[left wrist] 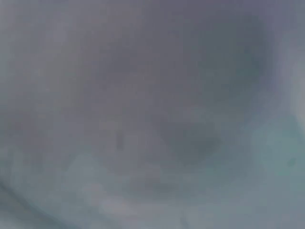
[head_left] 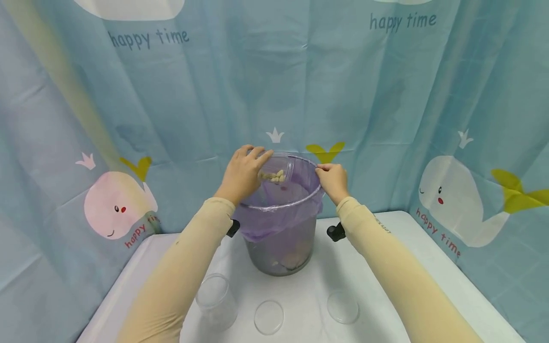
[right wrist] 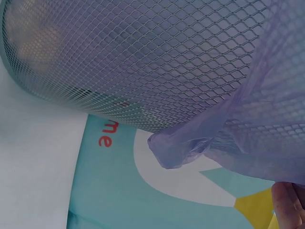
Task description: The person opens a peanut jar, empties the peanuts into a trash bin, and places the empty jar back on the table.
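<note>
My left hand (head_left: 243, 172) grips a clear plastic container (head_left: 289, 166), tilted over the mouth of a wire-mesh wastebasket (head_left: 280, 257). Several pale, nut-like pieces (head_left: 276, 176) lie inside the container. A thin purple bin bag (head_left: 279, 223) lines the basket and folds down outside its rim. On the basket's right side, my right hand (head_left: 333, 181) pinches the rim and bag edge. The right wrist view shows the mesh wall (right wrist: 157, 52), the hanging bag (right wrist: 183, 143) and fingertips (right wrist: 286, 205) at the bag's edge. The left wrist view is a blur.
A clear jar (head_left: 218, 309) stands on the white table (head_left: 399, 238), beside my left forearm. Two clear round lids, one in the middle (head_left: 269, 317) and another further right (head_left: 343, 307), lie in front of the basket. A blue printed curtain (head_left: 274, 85) hangs behind and on both sides.
</note>
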Demonstrator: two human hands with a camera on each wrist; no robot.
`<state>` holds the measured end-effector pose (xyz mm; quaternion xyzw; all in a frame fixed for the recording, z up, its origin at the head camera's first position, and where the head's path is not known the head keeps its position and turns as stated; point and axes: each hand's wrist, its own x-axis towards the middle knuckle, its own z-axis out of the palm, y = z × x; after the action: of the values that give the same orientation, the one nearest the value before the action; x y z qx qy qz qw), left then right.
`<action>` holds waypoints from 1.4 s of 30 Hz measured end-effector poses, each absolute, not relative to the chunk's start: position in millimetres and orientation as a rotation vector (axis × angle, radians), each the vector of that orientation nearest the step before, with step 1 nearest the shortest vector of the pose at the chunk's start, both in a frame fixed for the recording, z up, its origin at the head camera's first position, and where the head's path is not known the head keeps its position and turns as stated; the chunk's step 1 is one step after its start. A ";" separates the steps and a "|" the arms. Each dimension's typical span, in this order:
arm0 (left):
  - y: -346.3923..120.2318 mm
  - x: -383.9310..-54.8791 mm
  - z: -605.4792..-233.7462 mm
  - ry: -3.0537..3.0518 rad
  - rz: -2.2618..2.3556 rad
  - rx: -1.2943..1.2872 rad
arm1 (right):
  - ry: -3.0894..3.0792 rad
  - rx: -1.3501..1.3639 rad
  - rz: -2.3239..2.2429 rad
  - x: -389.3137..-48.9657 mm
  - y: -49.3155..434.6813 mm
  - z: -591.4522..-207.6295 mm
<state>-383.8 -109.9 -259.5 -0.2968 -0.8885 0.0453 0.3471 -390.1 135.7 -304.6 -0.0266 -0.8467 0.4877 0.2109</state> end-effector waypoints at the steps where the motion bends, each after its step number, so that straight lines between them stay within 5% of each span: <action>1: -109.5 -384.2 -258.1 -2.301 0.131 -0.772 | -2.351 -0.076 1.354 -390.0 136.0 -304.6; 42: -107.7 -384.0 -265.9 -2.354 0.191 -0.845 | -2.363 -0.051 1.352 -392.6 139.8 -305.6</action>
<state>-384.0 -107.7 -265.9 -0.3202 -0.8918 0.0724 0.3114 -392.6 139.8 -305.6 -0.0184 -0.8489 0.4856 0.2079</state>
